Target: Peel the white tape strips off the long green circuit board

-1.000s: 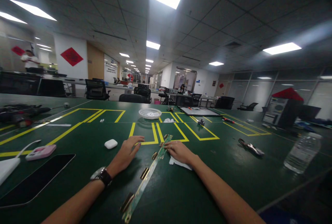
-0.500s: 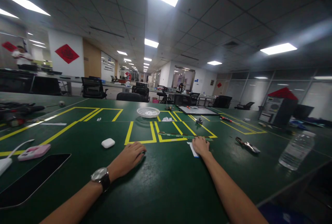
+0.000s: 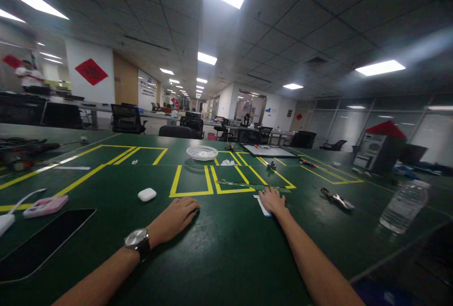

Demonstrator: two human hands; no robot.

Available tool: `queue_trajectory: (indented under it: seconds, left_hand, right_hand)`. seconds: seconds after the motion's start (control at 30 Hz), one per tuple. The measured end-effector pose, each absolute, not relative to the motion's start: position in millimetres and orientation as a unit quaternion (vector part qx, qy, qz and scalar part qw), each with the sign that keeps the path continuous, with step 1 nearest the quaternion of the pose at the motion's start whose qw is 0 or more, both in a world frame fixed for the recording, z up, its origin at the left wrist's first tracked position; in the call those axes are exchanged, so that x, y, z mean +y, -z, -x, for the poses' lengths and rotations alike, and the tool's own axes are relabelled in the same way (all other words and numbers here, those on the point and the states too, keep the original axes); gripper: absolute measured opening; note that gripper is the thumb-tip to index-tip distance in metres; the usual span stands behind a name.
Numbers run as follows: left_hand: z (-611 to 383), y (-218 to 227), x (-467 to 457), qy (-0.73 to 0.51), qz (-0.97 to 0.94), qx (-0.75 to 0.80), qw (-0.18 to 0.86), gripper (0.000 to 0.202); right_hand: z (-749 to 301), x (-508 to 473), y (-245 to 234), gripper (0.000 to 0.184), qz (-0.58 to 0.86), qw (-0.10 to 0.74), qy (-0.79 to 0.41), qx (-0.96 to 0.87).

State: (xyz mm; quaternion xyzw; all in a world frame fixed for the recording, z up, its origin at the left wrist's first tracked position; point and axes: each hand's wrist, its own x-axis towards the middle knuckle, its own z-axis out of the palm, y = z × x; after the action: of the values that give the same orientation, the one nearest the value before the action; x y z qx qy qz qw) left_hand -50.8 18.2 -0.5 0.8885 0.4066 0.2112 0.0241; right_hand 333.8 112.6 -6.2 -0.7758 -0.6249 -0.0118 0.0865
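Head view: one narrow strip (image 3: 240,184), green, long, thin and straight-edged, with paler and brownish patches along its length; finer detail too small to read. Position: lying crosswise on the green table (image 3: 219,249), over yellow tape outlines (image 3: 233,191), its right-hand stretch just beyond the right hand (image 3: 273,200).

Right hand: palm down, fingers bent and slightly apart, tips at the strip's near edge; whether they pinch it cannot be told. Beneath and beside this hand, one flat white piece (image 3: 262,207) with a blue edge, partly covered.

Left hand (image 3: 176,218): resting palm down, well apart from the strip, fingers close together and loosely curled; wristwatch (image 3: 136,238), dark strap, at the wrist. Near it, one small white case (image 3: 146,195), rounded.

Farther off: white openwork basket (image 3: 202,153), round; crumpled white paper (image 3: 229,162); dark phone (image 3: 47,244), left; clear bottle (image 3: 404,207), upright, right.
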Motion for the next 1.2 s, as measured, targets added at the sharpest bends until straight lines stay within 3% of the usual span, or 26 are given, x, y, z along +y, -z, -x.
queue_trajectory:
  seconds: [0.23,0.57,0.97,1.2]
  left_hand:
    - [53.4,5.2,21.3,-0.225,-0.889,0.399,0.008,0.025]
    - [54.6,8.9,23.1,-0.240,-0.892,0.382,-0.003,0.026]
    - [55.2,12.4,25.8,-0.240,-0.893,0.381,-0.003,0.026]
    - [54.2,13.3,25.6,-0.247,-0.891,0.382,-0.007,0.026]
  right_hand:
    - [-334.7,109.5,-7.4,0.054,0.768,0.128,0.053,-0.625]
    - [-309.5,91.4,-17.4,0.030,0.677,0.085,0.051,-0.730]
    - [-239.5,45.6,-29.5,0.024,0.269,0.121,-0.061,-0.953]
    - [-211.0,21.9,-31.0,0.025,0.175,0.106,-0.133,-0.970]
